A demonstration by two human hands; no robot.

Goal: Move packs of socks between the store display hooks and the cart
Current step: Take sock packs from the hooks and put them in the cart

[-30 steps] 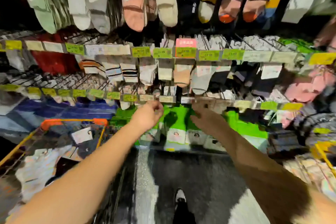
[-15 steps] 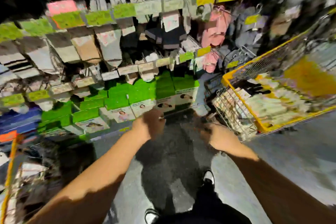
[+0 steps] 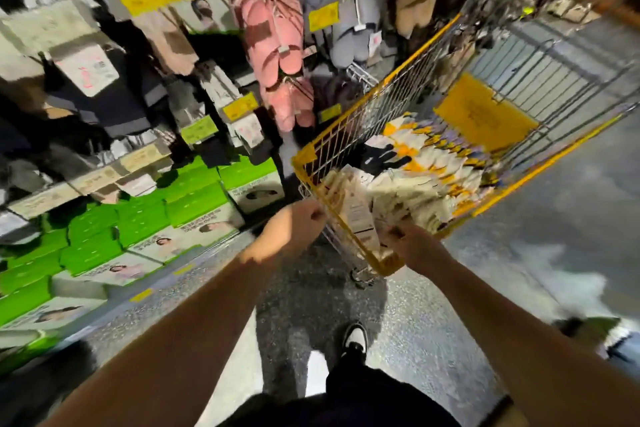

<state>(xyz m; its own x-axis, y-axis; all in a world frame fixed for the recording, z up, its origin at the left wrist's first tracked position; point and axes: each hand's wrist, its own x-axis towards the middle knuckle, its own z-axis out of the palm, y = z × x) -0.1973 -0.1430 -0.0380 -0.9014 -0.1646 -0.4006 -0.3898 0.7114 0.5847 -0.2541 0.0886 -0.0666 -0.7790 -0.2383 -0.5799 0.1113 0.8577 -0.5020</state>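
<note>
Reaching into the cart [image 3: 353, 243], both hands [image 3: 294, 229] [image 3: 414, 246] look curled; grip unclear; next, lift a sock pack [image 3: 358, 218].

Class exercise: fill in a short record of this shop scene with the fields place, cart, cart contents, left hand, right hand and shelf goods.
place: shop aisle beside a wall of hanging socks and slippers
cart: yellow wire cart, on the person's right
cart contents: rows of sock packs, mostly white and yellow
left hand: left hand at the cart's near edge, fingers curled; too blurred to tell if it holds anything
right hand: right hand at the cart's near corner, grip unclear
shelf goods: green boxes low on the left
</note>
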